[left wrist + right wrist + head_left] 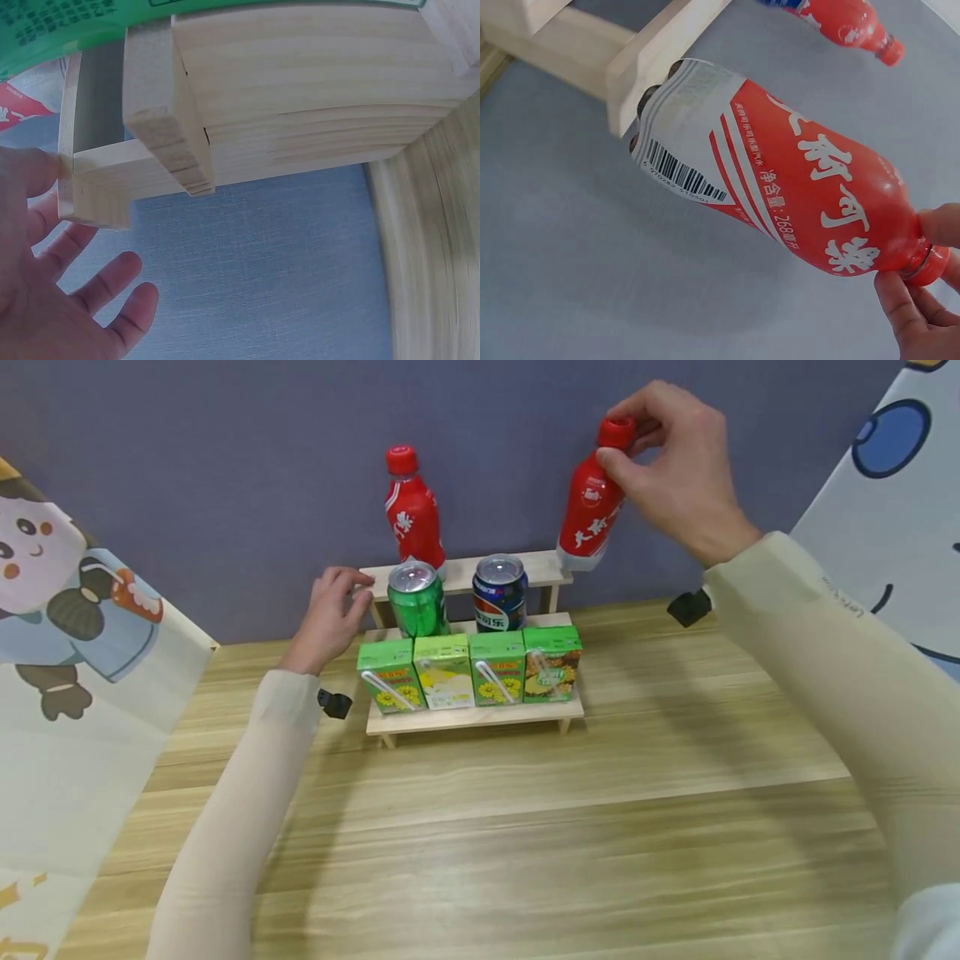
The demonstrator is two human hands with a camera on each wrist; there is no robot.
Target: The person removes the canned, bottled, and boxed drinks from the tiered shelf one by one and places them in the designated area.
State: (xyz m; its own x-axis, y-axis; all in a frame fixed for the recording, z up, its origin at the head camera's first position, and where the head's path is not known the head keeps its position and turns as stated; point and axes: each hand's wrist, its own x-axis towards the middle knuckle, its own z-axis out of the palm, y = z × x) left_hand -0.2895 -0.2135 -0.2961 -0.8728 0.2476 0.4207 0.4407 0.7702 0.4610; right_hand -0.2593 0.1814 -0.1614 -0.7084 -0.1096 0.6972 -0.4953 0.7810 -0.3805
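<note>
The right hand (678, 464) gripped a red bottle (592, 510) by its cap and neck, holding it tilted at the right end of the wooden rack (487, 717), its base close to the upper tier's edge; whether the two touched could not be told. The left hand (327, 614) was at the rack's left end, fingers loosely spread, touching the upper tier without grasping anything else.

The likeliest trouble was a topple: let go at that slant, with so little board beneath it, the bottle could have dropped off the rack's right end. Held only at the top, its base might also have swung into the dark blue can (500, 597) in front of the upper tier. A push from the left hand could have shifted the rack, which looked light, and rocked the other red bottle (415, 522) on its upper tier.

The gripped bottle had a smooth, glossy wrap, a waisted body and a knobbly, lobed foot. The rack was pale, straight-grained wood with squared edges; along its front stood boxy, crisp-cornered cartons (442, 672), and behind it hung finely woven grey-blue cloth (300, 485).
</note>
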